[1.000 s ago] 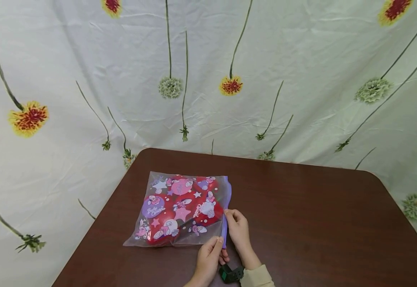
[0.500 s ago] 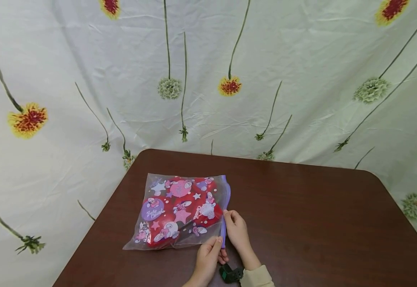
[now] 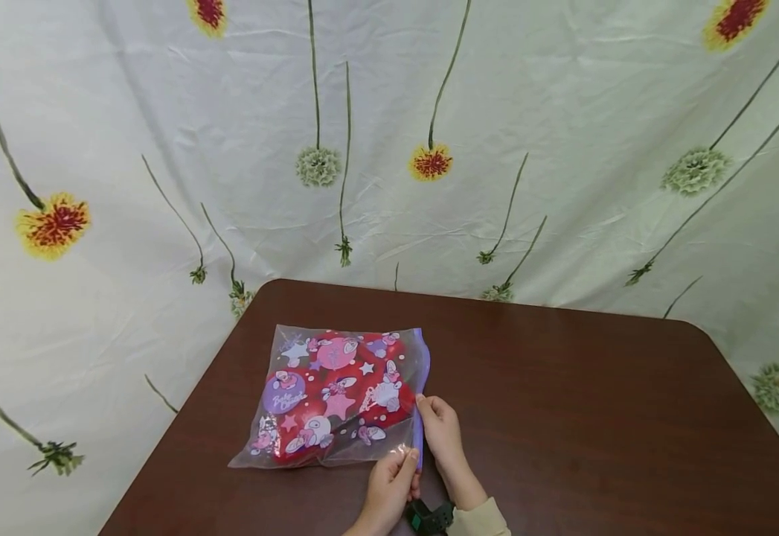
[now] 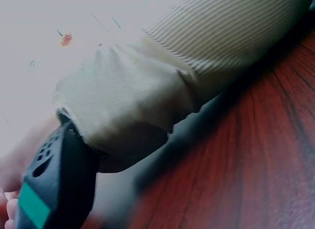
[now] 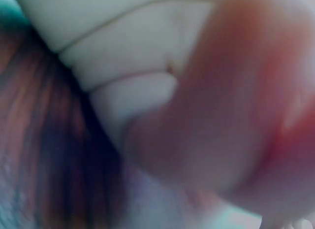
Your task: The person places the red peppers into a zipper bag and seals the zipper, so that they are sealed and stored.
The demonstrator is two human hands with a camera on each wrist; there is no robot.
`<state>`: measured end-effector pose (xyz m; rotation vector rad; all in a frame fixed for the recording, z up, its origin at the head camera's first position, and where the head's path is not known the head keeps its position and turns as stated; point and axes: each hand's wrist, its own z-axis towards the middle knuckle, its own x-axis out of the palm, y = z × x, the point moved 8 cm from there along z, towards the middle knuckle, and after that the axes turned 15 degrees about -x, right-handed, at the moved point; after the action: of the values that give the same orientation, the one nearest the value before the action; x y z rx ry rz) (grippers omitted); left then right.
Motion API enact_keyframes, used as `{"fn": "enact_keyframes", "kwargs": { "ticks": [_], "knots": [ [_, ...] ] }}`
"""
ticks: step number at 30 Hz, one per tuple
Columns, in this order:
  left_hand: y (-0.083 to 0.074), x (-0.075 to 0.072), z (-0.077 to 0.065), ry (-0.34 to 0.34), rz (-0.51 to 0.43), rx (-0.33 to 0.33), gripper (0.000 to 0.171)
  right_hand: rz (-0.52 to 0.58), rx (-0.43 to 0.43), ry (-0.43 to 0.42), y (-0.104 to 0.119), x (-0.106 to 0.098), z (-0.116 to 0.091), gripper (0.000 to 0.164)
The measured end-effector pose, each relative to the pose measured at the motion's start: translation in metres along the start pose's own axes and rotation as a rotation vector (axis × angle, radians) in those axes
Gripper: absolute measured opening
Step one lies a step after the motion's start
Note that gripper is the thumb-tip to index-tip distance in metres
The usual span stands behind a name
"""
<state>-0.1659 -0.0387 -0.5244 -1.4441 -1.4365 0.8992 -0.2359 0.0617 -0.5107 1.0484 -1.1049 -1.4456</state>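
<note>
A clear zip bag (image 3: 338,404), printed with stars and pink and white cartoon figures, lies flat on the table with something red inside. Its purple zip strip (image 3: 424,356) runs down the right side. My left hand (image 3: 386,487) pinches the near end of that strip between thumb and fingers. Further up the strip, my right hand (image 3: 444,439) pinches it with thumb and forefinger. In the right wrist view, blurred fingers (image 5: 206,106) fill most of the picture. The left wrist view shows a beige sleeve (image 4: 133,91) and a black wrist device (image 4: 61,175), but not the bag.
The dark brown table (image 3: 597,417) stretches away to the right, with rounded far corners. Behind it and to the left hangs a pale cloth (image 3: 389,97) printed with flowers on long stems.
My left hand has shifted slightly toward me along the zip edge. The bag and my right hand have slid a little left. Both hands keep their hold.
</note>
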Motion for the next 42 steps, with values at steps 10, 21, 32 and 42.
{"fn": "enact_keyframes", "kwargs": {
  "ticks": [10, 21, 32, 42],
  "knots": [
    [-0.007, -0.001, -0.003, 0.092, -0.024, 0.077, 0.034, 0.026, 0.042, 0.128, -0.005, 0.004, 0.000, 0.043],
    [-0.007, 0.000, -0.005, 0.116, -0.115, 0.060, 0.038, 0.148, -0.007, 0.205, -0.002, 0.014, 0.001, 0.030],
    [-0.007, -0.007, -0.002, 0.053, -0.278, -0.025, 0.030, 0.113, -0.117, 0.164, 0.040, 0.006, -0.004, 0.025],
    [-0.012, -0.027, 0.004, -0.097, -0.308, -0.001, 0.031, 0.152, -0.067, 0.124, 0.011, 0.002, 0.001, 0.025]
  ]
}}
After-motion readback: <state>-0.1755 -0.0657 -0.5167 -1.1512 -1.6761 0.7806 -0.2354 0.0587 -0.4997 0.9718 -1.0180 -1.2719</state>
